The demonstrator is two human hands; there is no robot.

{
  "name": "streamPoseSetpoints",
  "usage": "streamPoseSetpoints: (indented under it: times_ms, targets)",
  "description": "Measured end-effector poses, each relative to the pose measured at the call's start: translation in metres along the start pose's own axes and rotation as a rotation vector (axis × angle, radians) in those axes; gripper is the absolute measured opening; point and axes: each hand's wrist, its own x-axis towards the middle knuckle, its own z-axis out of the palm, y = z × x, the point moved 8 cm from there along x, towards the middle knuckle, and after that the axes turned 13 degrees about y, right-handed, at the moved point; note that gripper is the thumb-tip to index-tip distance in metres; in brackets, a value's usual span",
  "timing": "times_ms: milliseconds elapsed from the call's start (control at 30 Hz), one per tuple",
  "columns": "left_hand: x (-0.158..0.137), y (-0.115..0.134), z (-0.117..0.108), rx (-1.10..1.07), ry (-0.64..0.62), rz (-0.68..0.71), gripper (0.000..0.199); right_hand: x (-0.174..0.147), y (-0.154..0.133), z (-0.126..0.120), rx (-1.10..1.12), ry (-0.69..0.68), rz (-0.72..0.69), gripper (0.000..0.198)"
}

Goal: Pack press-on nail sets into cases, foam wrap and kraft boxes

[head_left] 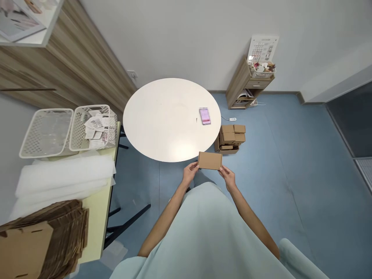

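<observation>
A small, flat brown cardboard box (210,161) is held up in front of me, closed, beside the near right edge of the white oval table (162,120). My left hand (190,173) grips its left end, and my right hand (228,177) grips its lower right corner. Fingers of both hands are closed on the box, partly hidden behind it. On the table's right side lies a pink and purple item (205,116), blurred out, with a tiny dark object (197,120) next to it.
Several small cardboard boxes (229,137) are stacked in a carton on the floor, right of the table. At left, a yellow-green table (94,228) bears plastic baskets (46,155), white wrapping sheets (66,172) and flattened cardboard (26,248). A wooden cabinet (236,83) stands by the wall.
</observation>
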Motion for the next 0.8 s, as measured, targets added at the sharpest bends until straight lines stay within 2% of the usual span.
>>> streamPoseSetpoints:
  times_ms: [200,300,400,500,667,800]
  targets:
    - [0.015,0.009,0.044,0.077,-0.048,-0.015,0.046,0.045,-0.01,-0.023,0.017,0.024,0.063,0.07]
    - [0.034,0.016,0.081,0.135,-0.062,-0.005,0.043,0.084,-0.024,-0.031,-0.009,0.011,0.06,0.073]
    - [0.056,0.021,0.136,0.197,-0.062,0.007,0.04,0.136,-0.037,-0.048,-0.032,0.012,0.071,0.075]
    - [0.074,0.019,0.204,0.29,-0.052,-0.003,0.038,0.196,-0.05,-0.076,-0.068,0.034,0.07,0.074]
    - [0.1,0.002,0.319,0.422,-0.077,-0.088,0.025,0.298,-0.068,-0.137,-0.17,0.086,0.041,0.068]
    - [0.125,-0.016,0.393,0.452,-0.128,-0.152,0.031,0.368,-0.069,-0.169,-0.25,0.079,0.105,0.069]
